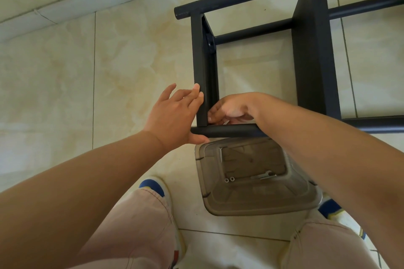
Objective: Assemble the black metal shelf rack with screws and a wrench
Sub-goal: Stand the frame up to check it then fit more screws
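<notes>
Since the rack (310, 50) is steel tube and flat bar, you should expect it to be stiff and fairly heavy, its smooth dark coat a little slick under the palm; it lies on its side on the tiled floor (65, 72) in front of you, and the sound places to take hold look like the round tubes and the upright bars near their joints, not the free ends. Nearest you, between your knees, sits a clear plastic bin (258, 205) holding a long screw (220, 154), two small washers or nuts (229, 179) and a wrench (265, 175); the hardware is small, hard and apt to roll, so pick it out with your fingertips. Just beyond the bin runs the near tube (227, 130); your right forearm crosses over it and partly blocks your reach into the bin. Your left hand (175, 116) lies flat with straight fingers, fingertips touching the corner upright (202, 67) and thumb under the tube; your right hand (231, 109) is curled at the inner corner, pinching something small that I cannot make out. Farther off the rack's other bars reach toward the skirting (76, 0).
</notes>
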